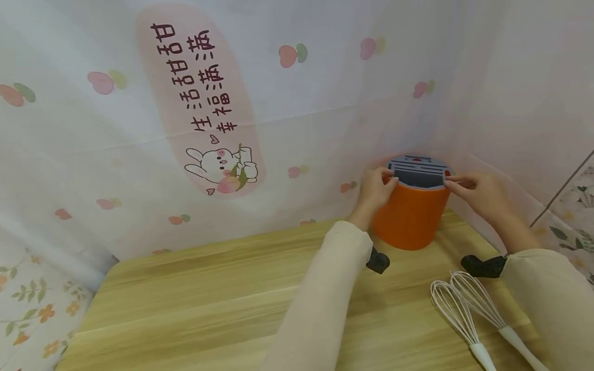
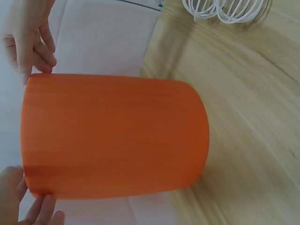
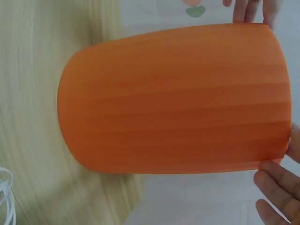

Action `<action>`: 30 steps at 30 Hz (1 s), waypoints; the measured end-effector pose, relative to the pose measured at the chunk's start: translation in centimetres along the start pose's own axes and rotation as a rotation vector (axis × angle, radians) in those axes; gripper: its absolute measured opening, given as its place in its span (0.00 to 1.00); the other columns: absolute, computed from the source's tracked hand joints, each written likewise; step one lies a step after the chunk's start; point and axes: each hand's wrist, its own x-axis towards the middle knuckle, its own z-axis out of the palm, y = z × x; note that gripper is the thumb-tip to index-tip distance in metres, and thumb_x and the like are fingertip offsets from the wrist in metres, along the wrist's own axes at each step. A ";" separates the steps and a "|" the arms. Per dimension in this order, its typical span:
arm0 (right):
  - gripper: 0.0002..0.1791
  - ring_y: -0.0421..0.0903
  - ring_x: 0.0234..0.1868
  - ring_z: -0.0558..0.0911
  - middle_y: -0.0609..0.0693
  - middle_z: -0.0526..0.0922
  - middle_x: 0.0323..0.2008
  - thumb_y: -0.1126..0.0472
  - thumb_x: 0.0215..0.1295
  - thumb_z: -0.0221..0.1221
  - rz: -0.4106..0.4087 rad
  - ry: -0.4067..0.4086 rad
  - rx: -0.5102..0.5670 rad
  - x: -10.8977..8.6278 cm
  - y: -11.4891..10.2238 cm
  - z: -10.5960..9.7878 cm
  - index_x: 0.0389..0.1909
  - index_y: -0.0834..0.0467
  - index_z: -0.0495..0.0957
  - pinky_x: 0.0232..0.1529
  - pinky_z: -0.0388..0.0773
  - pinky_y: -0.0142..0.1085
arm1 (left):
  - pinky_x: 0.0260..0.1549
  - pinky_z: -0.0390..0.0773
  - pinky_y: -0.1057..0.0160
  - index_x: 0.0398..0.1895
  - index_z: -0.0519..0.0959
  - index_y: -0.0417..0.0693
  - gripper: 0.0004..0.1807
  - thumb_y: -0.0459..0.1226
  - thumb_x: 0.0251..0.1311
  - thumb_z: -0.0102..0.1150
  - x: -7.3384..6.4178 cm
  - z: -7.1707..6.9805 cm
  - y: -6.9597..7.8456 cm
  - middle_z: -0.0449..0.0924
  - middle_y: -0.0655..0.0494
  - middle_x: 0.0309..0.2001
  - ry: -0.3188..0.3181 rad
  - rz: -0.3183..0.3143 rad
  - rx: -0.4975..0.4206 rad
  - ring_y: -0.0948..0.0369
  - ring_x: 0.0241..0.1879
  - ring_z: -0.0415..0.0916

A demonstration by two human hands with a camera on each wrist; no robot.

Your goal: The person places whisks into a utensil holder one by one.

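Observation:
An orange knife holder point(image 1: 410, 219) with a grey slotted top point(image 1: 419, 166) stands upright on the wooden table, near the back right corner. A wide dark opening shows at the front of its top. My left hand point(image 1: 375, 188) pinches the rim on the left side, thumb over the top edge and fingers down the outer wall. On the opposite side, my right hand point(image 1: 482, 193) pinches the rim in the same way. From the left wrist, the smooth orange wall fills the middle of the view, with fingertips of both hands at its upper end.
Two white whisks point(image 1: 464, 309) lie side by side on the table point(image 1: 195, 304), in front of the holder and beside my right sleeve. Behind the table hangs a white printed curtain point(image 1: 315, 129), close to the holder's back.

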 end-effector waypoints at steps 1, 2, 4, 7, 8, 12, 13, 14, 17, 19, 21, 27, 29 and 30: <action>0.26 0.67 0.45 0.73 0.73 0.74 0.47 0.50 0.65 0.52 0.005 0.023 0.011 -0.1 -0.1 0.1 0.49 0.70 0.75 0.42 0.68 0.61 | 0.33 0.69 0.79 0.47 0.79 0.44 0.13 0.38 0.60 0.57 0.0 0.0 0.0 0.78 0.55 0.41 0.023 0.003 -0.006 0.64 0.38 0.72; 0.25 0.67 0.44 0.74 0.73 0.74 0.47 0.50 0.65 0.53 0.007 0.043 0.019 -0.1 -0.2 0.2 0.49 0.70 0.76 0.42 0.68 0.61 | 0.33 0.69 0.80 0.46 0.80 0.44 0.13 0.37 0.60 0.57 -0.1 0.0 0.0 0.78 0.55 0.40 0.043 0.012 -0.007 0.64 0.37 0.72; 0.26 0.66 0.44 0.74 0.72 0.74 0.47 0.50 0.64 0.54 0.018 0.063 0.032 -0.2 -0.3 0.3 0.48 0.70 0.76 0.43 0.68 0.60 | 0.31 0.69 0.80 0.44 0.81 0.44 0.12 0.37 0.58 0.59 -0.1 0.0 0.0 0.79 0.55 0.38 0.078 0.016 -0.020 0.64 0.36 0.73; 0.26 0.61 0.43 0.75 0.71 0.75 0.46 0.49 0.64 0.54 0.024 0.078 0.044 -0.2 -0.4 0.5 0.48 0.70 0.76 0.43 0.69 0.58 | 0.29 0.70 0.80 0.42 0.82 0.44 0.11 0.36 0.56 0.61 -0.1 -0.1 0.1 0.79 0.56 0.35 0.111 0.006 -0.047 0.65 0.34 0.73; 0.26 0.61 0.43 0.75 0.71 0.75 0.46 0.49 0.64 0.54 0.025 0.080 0.047 -0.1 -0.4 0.6 0.48 0.70 0.76 0.44 0.69 0.58 | 0.28 0.70 0.80 0.41 0.82 0.44 0.11 0.36 0.56 0.62 -0.2 -0.2 0.2 0.79 0.56 0.34 0.114 -0.003 -0.055 0.65 0.33 0.73; 0.25 0.41 0.37 0.77 0.71 0.77 0.43 0.50 0.64 0.55 0.016 0.087 0.061 -0.2 -0.3 0.9 0.48 0.70 0.76 0.42 0.73 0.46 | 0.27 0.71 0.79 0.41 0.82 0.43 0.11 0.35 0.54 0.63 -0.4 -0.3 0.1 0.79 0.55 0.32 0.117 -0.028 -0.089 0.65 0.30 0.72; 0.24 0.35 0.34 0.76 0.70 0.78 0.43 0.51 0.64 0.55 0.013 0.091 0.058 -0.2 -0.3 1.0 0.47 0.69 0.77 0.40 0.74 0.42 | 0.27 0.71 0.78 0.41 0.82 0.42 0.11 0.35 0.54 0.63 -0.5 -0.3 0.1 0.79 0.55 0.32 0.119 -0.030 -0.096 0.65 0.30 0.72; 0.24 0.29 0.32 0.74 0.70 0.78 0.42 0.51 0.63 0.55 0.008 0.090 0.061 -0.3 -0.3 1.0 0.47 0.69 0.77 0.39 0.73 0.40 | 0.27 0.72 0.78 0.40 0.82 0.42 0.11 0.35 0.54 0.63 -0.7 -0.3 0.0 0.79 0.55 0.32 0.122 -0.030 -0.101 0.65 0.30 0.72; 0.22 0.19 0.29 0.65 0.68 0.79 0.41 0.52 0.63 0.56 -0.004 0.088 0.067 -0.6 -0.6 1.1 0.46 0.68 0.78 0.36 0.73 0.32 | 0.35 0.69 0.77 0.40 0.83 0.43 0.10 0.35 0.54 0.63 -1.2 -0.6 -0.1 0.80 0.55 0.31 0.139 -0.016 -0.087 0.65 0.30 0.73; 0.22 0.19 0.28 0.66 0.68 0.79 0.40 0.53 0.63 0.56 -0.009 0.088 0.069 -0.7 -0.9 1.2 0.46 0.68 0.78 0.33 0.71 0.26 | 0.36 0.70 0.76 0.39 0.83 0.42 0.10 0.35 0.54 0.63 -1.5 -0.8 -0.2 0.80 0.55 0.31 0.149 -0.009 -0.088 0.64 0.31 0.73; 0.22 0.18 0.28 0.66 0.68 0.80 0.40 0.52 0.62 0.57 -0.013 0.084 0.081 -0.9 -1.1 1.3 0.45 0.68 0.78 0.30 0.69 0.21 | 0.35 0.69 0.76 0.39 0.83 0.42 0.10 0.34 0.53 0.64 -1.8 -1.1 -0.2 0.80 0.54 0.32 0.154 -0.011 -0.100 0.63 0.32 0.73; 0.21 0.18 0.28 0.67 0.66 0.81 0.37 0.54 0.62 0.58 -0.038 0.088 0.105 -1.4 -1.7 1.5 0.44 0.69 0.79 0.24 0.68 0.19 | 0.27 0.71 0.77 0.38 0.82 0.39 0.10 0.33 0.53 0.64 -2.8 -2.1 -0.3 0.79 0.52 0.32 0.144 -0.016 -0.136 0.64 0.29 0.71; 0.19 0.19 0.27 0.68 0.66 0.81 0.36 0.56 0.61 0.58 -0.059 0.096 0.109 -1.6 -1.9 1.7 0.43 0.69 0.79 0.24 0.68 0.20 | 0.29 0.71 0.76 0.38 0.82 0.39 0.09 0.33 0.53 0.64 -3.2 -2.3 -0.4 0.79 0.51 0.33 0.144 -0.009 -0.125 0.64 0.28 0.71; 0.19 0.19 0.27 0.69 0.66 0.81 0.35 0.56 0.61 0.59 -0.067 0.098 0.114 -1.7 -2.0 1.7 0.43 0.69 0.79 0.24 0.68 0.20 | 0.32 0.70 0.75 0.38 0.82 0.39 0.09 0.33 0.53 0.63 -3.3 -2.4 -0.4 0.80 0.51 0.33 0.145 -0.004 -0.116 0.63 0.29 0.71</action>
